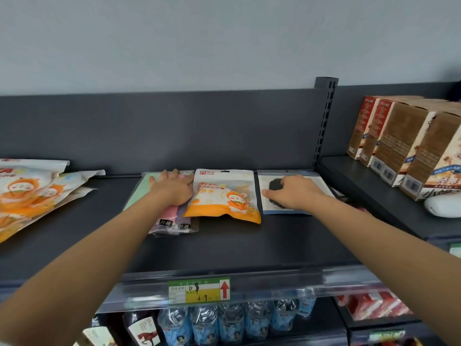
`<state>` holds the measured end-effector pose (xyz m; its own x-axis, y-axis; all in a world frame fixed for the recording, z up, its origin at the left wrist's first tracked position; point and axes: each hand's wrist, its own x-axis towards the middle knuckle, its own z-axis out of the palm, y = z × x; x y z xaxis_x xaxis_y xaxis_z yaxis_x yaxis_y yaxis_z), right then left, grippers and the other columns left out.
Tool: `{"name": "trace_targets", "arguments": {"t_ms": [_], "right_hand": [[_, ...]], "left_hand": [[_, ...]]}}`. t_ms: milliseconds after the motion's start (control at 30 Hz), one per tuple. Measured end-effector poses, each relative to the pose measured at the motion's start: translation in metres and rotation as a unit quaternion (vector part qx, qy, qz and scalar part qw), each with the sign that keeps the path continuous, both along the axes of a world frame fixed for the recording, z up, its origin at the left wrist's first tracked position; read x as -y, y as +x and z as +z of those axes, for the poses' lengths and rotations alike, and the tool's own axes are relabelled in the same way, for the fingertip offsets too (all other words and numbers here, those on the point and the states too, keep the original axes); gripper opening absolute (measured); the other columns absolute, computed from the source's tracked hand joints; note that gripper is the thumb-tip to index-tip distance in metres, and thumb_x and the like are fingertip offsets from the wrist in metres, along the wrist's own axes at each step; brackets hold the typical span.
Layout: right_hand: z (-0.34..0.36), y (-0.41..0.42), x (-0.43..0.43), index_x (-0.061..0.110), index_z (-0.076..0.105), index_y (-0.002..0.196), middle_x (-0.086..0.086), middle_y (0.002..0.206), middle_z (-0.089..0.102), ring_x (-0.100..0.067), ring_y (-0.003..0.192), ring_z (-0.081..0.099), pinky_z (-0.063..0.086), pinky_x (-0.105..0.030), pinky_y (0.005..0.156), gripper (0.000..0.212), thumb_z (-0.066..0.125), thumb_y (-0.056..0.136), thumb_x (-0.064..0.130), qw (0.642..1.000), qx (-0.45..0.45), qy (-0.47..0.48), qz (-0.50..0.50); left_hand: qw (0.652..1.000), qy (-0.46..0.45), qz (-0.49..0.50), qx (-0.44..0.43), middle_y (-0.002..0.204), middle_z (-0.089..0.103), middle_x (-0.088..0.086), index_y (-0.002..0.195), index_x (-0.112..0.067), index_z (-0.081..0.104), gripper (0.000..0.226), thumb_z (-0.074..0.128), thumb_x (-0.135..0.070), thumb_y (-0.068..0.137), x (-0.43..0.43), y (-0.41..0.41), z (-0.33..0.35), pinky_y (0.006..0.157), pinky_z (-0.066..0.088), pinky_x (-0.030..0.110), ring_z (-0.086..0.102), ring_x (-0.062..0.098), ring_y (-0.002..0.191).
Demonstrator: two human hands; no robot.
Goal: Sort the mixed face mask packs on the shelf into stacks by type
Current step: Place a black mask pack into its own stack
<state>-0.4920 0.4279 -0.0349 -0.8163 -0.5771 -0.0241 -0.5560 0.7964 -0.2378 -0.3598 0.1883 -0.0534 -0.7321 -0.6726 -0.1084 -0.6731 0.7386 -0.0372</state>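
Observation:
Three groups of mask packs lie side by side at the back of a dark shelf [224,245]. On the left is a stack of pastel packs [172,221] in green, pink and purple; my left hand [172,187] lies flat on top of it, fingers spread. In the middle sits an orange cartoon pack [224,198], untouched. On the right is a clear pack with a black mask [274,188] on a blue backing; my right hand [291,193] rests palm down on it, thumb out to the left.
More orange cartoon packs [32,193] are piled at the far left of the shelf. Brown and red cartons [409,143] stand on the neighbouring shelf at right, beside a white object [442,207]. A price tag [199,290] hangs on the front rail; bottles [224,323] fill the shelf below.

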Motion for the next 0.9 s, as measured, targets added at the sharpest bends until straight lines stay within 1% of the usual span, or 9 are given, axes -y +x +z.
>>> {"name": "trace_targets", "arguments": {"t_ms": [67, 200, 300, 367, 433, 500, 633, 800, 900], "right_hand": [[-0.002, -0.001, -0.001, 0.020, 0.052, 0.069, -0.010, 0.118, 0.059, -0.029, 0.105, 0.056, 0.046, -0.035, 0.078, 0.050, 0.046, 0.081, 0.068, 1.000, 0.001, 0.003, -0.001], [-0.003, -0.003, -0.001, 0.021, 0.047, 0.068, -0.012, 0.120, 0.060, -0.030, 0.107, 0.056, 0.046, -0.036, 0.081, 0.052, 0.045, 0.080, 0.071, 1.000, 0.003, 0.009, -0.001], [-0.003, -0.002, -0.002, 0.023, 0.039, 0.066, -0.013, 0.123, 0.058, -0.029, 0.107, 0.057, 0.044, -0.035, 0.078, 0.052, 0.042, 0.080, 0.073, 1.000, -0.001, 0.022, 0.004], [-0.003, -0.001, -0.002, 0.020, 0.050, 0.080, -0.013, 0.126, 0.056, -0.030, 0.109, 0.056, 0.043, -0.035, 0.078, 0.055, 0.041, 0.081, 0.074, 1.000, 0.004, 0.027, 0.007], [-0.002, 0.000, -0.003, 0.018, 0.058, 0.110, -0.011, 0.131, 0.055, -0.029, 0.114, 0.054, 0.043, -0.035, 0.082, 0.063, 0.041, 0.083, 0.072, 1.000, 0.014, 0.024, 0.014], [-0.002, 0.001, -0.005, 0.017, 0.052, 0.131, -0.006, 0.136, 0.053, -0.027, 0.121, 0.051, 0.043, -0.035, 0.089, 0.070, 0.042, 0.085, 0.069, 0.999, 0.025, 0.023, 0.028], [-0.003, 0.006, -0.002, 0.029, 0.040, 0.143, -0.004, 0.150, 0.038, -0.031, 0.136, 0.034, 0.034, -0.044, 0.108, 0.074, 0.044, 0.083, 0.071, 0.996, 0.023, 0.044, 0.074], [0.000, 0.015, 0.018, 0.032, 0.035, 0.145, -0.009, 0.156, 0.024, -0.033, 0.145, 0.010, 0.016, -0.051, 0.113, 0.068, 0.036, 0.088, 0.068, 0.992, -0.015, 0.087, 0.088], [-0.003, 0.014, 0.028, 0.033, 0.040, 0.141, -0.011, 0.154, 0.026, -0.033, 0.144, 0.009, 0.015, -0.052, 0.113, 0.058, 0.030, 0.093, 0.062, 0.991, -0.020, 0.097, 0.092]], "left_hand": [[1.000, -0.003, 0.004, 0.006, 0.162, 0.001, 0.008, 0.153, -0.037, 0.007, 0.056, 0.021, -0.048, 0.100, -0.001, 0.000, 0.001, 0.114, 0.005, 0.064, -0.001, 0.035, 0.148], [1.000, 0.006, 0.013, 0.002, 0.162, -0.002, 0.006, 0.153, -0.039, 0.007, 0.078, 0.030, -0.074, 0.087, -0.004, 0.001, -0.001, 0.115, 0.002, 0.061, -0.003, 0.035, 0.148], [1.000, 0.002, 0.006, -0.003, 0.162, -0.002, 0.007, 0.153, -0.039, 0.006, 0.080, 0.034, -0.073, 0.086, -0.003, 0.001, -0.002, 0.115, 0.002, 0.061, -0.003, 0.036, 0.147], [1.000, 0.008, 0.002, -0.007, 0.162, -0.002, 0.007, 0.153, -0.040, 0.006, 0.076, 0.036, -0.069, 0.089, -0.001, 0.002, -0.001, 0.115, 0.002, 0.060, -0.004, 0.035, 0.148], [1.000, 0.011, 0.001, -0.006, 0.163, -0.003, 0.007, 0.153, -0.040, 0.007, 0.073, 0.038, -0.064, 0.091, 0.003, 0.005, 0.001, 0.116, 0.002, 0.058, -0.003, 0.034, 0.148], [1.000, 0.010, 0.003, -0.004, 0.163, -0.003, 0.007, 0.153, -0.040, 0.008, 0.071, 0.039, -0.061, 0.092, 0.008, 0.008, 0.002, 0.116, 0.003, 0.057, -0.003, 0.035, 0.148], [0.999, -0.008, -0.001, -0.032, 0.162, -0.005, 0.006, 0.153, -0.039, 0.009, 0.064, 0.032, -0.055, 0.096, 0.011, 0.013, 0.002, 0.117, 0.004, 0.052, -0.001, 0.035, 0.148], [0.978, 0.052, -0.082, -0.184, 0.162, 0.013, 0.003, 0.151, -0.036, 0.025, 0.066, 0.033, -0.065, 0.092, -0.014, 0.022, 0.009, 0.118, 0.009, 0.044, 0.012, 0.025, 0.148], [0.972, 0.059, -0.184, -0.135, 0.161, 0.013, -0.005, 0.150, -0.041, 0.024, 0.078, 0.033, -0.075, 0.081, -0.040, 0.027, 0.009, 0.118, 0.002, 0.042, 0.013, 0.019, 0.148]]}}
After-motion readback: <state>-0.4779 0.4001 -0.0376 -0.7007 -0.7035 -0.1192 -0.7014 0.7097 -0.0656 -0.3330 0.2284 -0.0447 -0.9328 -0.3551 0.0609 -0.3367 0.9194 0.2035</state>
